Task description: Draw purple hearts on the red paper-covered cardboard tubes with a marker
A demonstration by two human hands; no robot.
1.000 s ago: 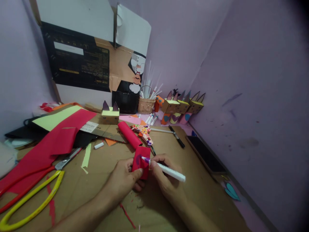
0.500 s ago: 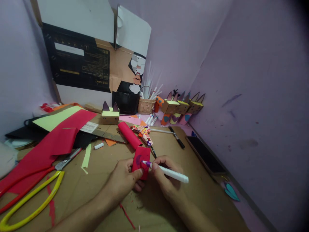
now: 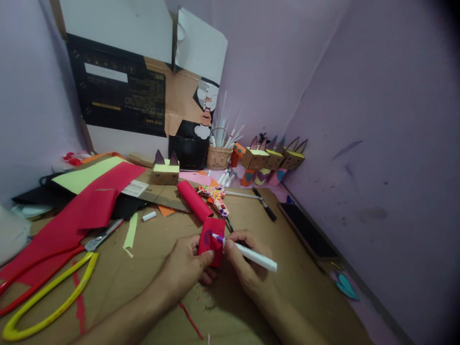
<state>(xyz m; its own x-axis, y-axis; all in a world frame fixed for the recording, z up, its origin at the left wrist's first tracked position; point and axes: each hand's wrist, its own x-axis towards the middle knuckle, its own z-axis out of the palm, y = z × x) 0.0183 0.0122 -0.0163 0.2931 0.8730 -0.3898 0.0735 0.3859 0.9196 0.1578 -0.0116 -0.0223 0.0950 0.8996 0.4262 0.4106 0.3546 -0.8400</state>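
Observation:
Between its thumb and fingers my left hand (image 3: pixel 192 258) holds a small red paper piece (image 3: pixel 216 227) upright, low over the cardboard. A rounded purple mark shows on its face. My right hand (image 3: pixel 247 256) grips a white marker (image 3: pixel 257 258) with a purple tip end, and that tip rests at the purple mark. Just behind the red piece lies a red paper tube (image 3: pixel 194 200). Beside the tube is a glue gun (image 3: pixel 217 199) with a flowery pattern. A white marker cap (image 3: pixel 149 216) lies left of the tube.
Scissors (image 3: pixel 94 243) with red and yellow handles lie left, by red paper sheets (image 3: pixel 68 230). Cardboard animal heads (image 3: pixel 257 158) stand at the back right, another head (image 3: pixel 166 172) at the back left. A basket of glue sticks and markers (image 3: pixel 219 157) stands behind; a phone (image 3: pixel 307 230) lies right.
The marker tip has moved slightly up and left across the purple mark. The left hand keeps the red paper piece in nearly the same place; the whole view has shifted a little.

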